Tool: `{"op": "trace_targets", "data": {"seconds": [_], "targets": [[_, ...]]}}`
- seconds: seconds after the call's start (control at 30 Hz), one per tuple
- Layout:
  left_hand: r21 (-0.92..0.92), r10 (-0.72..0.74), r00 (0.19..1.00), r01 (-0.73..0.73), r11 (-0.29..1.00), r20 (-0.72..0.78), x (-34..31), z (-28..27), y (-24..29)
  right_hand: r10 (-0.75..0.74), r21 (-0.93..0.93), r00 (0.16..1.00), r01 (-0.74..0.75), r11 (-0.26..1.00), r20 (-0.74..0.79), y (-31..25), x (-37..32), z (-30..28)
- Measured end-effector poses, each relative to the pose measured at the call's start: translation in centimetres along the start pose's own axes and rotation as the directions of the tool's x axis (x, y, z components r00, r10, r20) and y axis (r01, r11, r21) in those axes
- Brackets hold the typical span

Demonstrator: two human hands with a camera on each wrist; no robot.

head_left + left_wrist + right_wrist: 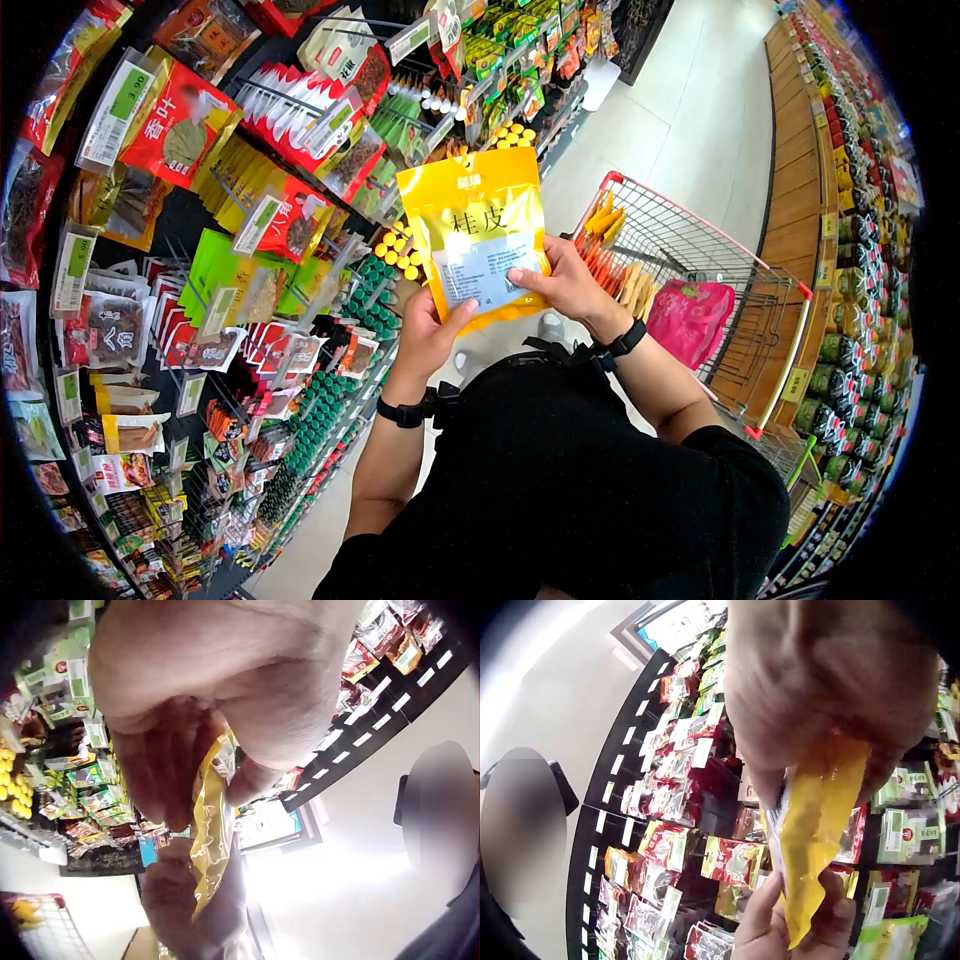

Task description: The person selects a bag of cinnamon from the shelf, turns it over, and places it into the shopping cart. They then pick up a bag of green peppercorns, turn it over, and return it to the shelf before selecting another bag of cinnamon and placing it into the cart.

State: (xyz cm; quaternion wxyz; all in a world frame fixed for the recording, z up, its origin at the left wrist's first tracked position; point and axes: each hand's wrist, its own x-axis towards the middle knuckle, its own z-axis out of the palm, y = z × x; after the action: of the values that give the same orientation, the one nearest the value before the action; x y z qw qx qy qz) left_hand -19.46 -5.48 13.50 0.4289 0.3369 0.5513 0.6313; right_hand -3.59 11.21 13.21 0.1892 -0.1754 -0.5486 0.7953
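Note:
Both hands hold up a yellow spice packet [475, 225] with a pale printed label, tilted in front of the chest. At its lower left corner the left hand [430, 335] pinches it, thumb on the label side. The right hand [580, 285] grips the lower right edge, its thumb lying over the label. From the left wrist the packet [214, 832] shows edge-on, between thumb and fingers. The right wrist view has the packet's crinkled yellow side [810, 832] under the right hand [825, 682], with the left hand's fingers [757, 919] at the far end.
Racks of hanging spice packets [185, 130] with price tags fill the left side. A shopping cart [745, 270] stands at the right, with a pink bag [690, 320] and orange packages [600, 235] in it. Shelves of jars [860, 340] line the far right, beyond the tiled floor [690, 110].

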Motion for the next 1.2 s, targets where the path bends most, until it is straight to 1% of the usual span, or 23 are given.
{"op": "trace_targets", "data": {"seconds": [0.03, 0.1, 0.23, 0.33, 0.43, 0.5, 0.57, 0.63, 0.67, 0.7, 0.87, 0.97, 1.07, 1.2], "targets": [[0.008, -0.006, 1.000, 0.006, 1.000, 0.009, 0.0, 0.1, 0.0, -0.007, 0.007, 1.000, 0.007, 1.000, -0.020, 0.1, 0.0, 0.1], [0.027, -0.016, 0.999, 0.016, 1.000, 0.029, 0.1, 0.1, 0.1, 0.005, 0.015, 1.000, -0.005, 1.000, -0.005, 0.1, -0.2, 0.0], [-0.027, -0.002, 1.000, 0.002, 1.000, 0.001, 0.0, 0.5, 0.0, 0.021, 0.075, 0.999, -0.019, 0.997, -0.025, 0.3, -0.1, -0.2], [-0.037, 0.007, 1.000, -0.007, 0.999, 0.001, 0.1, 0.9, 0.0, 0.058, 0.060, 0.997, -0.055, 0.997, -0.052, 0.9, 0.0, -0.6], [-0.014, 0.009, 1.000, -0.009, 1.000, -0.009, -0.1, 1.0, 0.1, 0.026, 0.021, 0.994, -0.024, 1.000, -0.107, 0.5, 0.0, -0.2], [0.008, 0.012, 1.000, -0.012, 1.000, -0.008, -0.2, 1.0, -0.1, 0.021, 0.021, 0.998, -0.020, 1.000, -0.054, 0.9, -0.1, -0.4], [-0.042, -0.011, 1.000, 0.011, 0.999, -0.011, -0.3, 1.2, 0.0, 0.011, 0.018, 1.000, -0.011, 1.000, -0.027, 0.6, -0.4, -0.6], [-0.076, -0.029, 1.000, 0.028, 0.997, -0.007, -0.6, 1.1, -0.1, 0.073, 0.022, 0.997, -0.073, 0.997, 0.022, 0.4, -0.5, -0.6], [-0.082, -0.031, 1.000, 0.030, 0.996, -0.005, -0.6, 1.0, -0.2, 0.068, -0.006, 0.998, -0.068, 0.998, 0.016, 0.4, -0.5, -0.5], [-0.086, -0.033, 0.999, 0.033, 0.996, -0.006, -0.6, 0.8, -0.3, 0.082, 0.007, 0.997, -0.082, 0.997, 0.017, 0.3, -0.5, -0.5], [-0.094, -0.028, 0.999, 0.026, 0.995, -0.018, -0.9, 0.5, -0.2, 0.168, 0.123, 0.986, -0.169, 0.978, 0.018, 1.0, -0.1, -0.6], [-0.075, -0.036, 0.999, 0.035, 0.997, -0.015, -1.0, 0.3, -0.4, 0.119, 0.101, 0.993, -0.121, 0.988, 0.026, 1.4, 0.2, -0.6], [-0.041, -0.053, 0.999, 0.053, 0.998, 0.003, -0.9, 0.3, -0.4, 0.072, 0.002, 0.996, -0.073, 0.997, 0.049, 0.6, 0.3, 0.1], [-0.030, -0.044, 0.999, 0.044, 0.999, 0.001, -0.8, 0.5, -1.0, 0.069, -0.052, 0.993, -0.064, 0.997, 0.097, -0.5, 0.6, 0.0]]}}
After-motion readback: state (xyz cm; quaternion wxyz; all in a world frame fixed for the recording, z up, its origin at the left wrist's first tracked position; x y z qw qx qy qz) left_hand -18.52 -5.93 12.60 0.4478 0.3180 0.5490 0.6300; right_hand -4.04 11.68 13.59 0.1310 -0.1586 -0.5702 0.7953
